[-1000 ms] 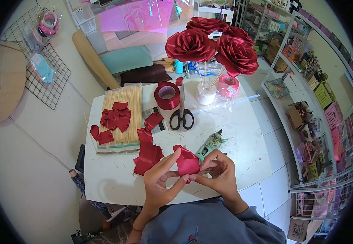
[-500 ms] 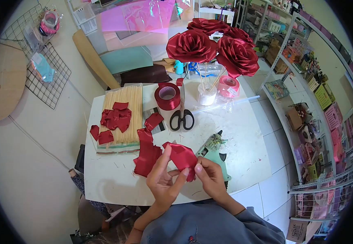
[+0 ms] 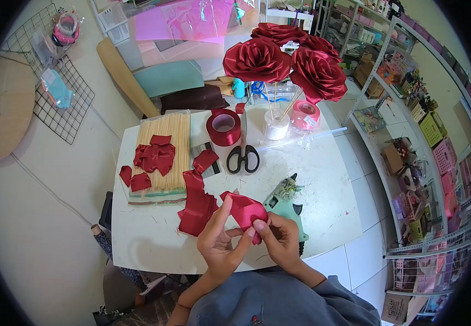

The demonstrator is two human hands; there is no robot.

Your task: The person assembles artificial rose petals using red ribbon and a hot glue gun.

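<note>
Between both hands, over the table's front part, is a folded piece of red satin ribbon (image 3: 248,211). My left hand (image 3: 220,244) pinches its lower left side, with a finger raised along its left edge. On the lower right, my right hand (image 3: 280,239) grips the ribbon, its thumb pressed on the front. Left of the hands lie cut red ribbon strips (image 3: 196,212). A green glue gun (image 3: 287,209) rests just beyond my right hand, partly hidden by it. Black-handled scissors (image 3: 242,160) lie farther back, beside a red ribbon roll (image 3: 224,127).
Wooden sticks (image 3: 165,127) with red petals (image 3: 155,157) on them lie at the table's left. Large red ribbon roses (image 3: 317,70) stand in a white holder (image 3: 275,126) near a pink tape roll (image 3: 305,114). Shelves (image 3: 409,179) line the right side.
My right thumb has moved left and up onto the ribbon's front, and the ribbon's right side is folded further over. My left hand has shifted slightly.
</note>
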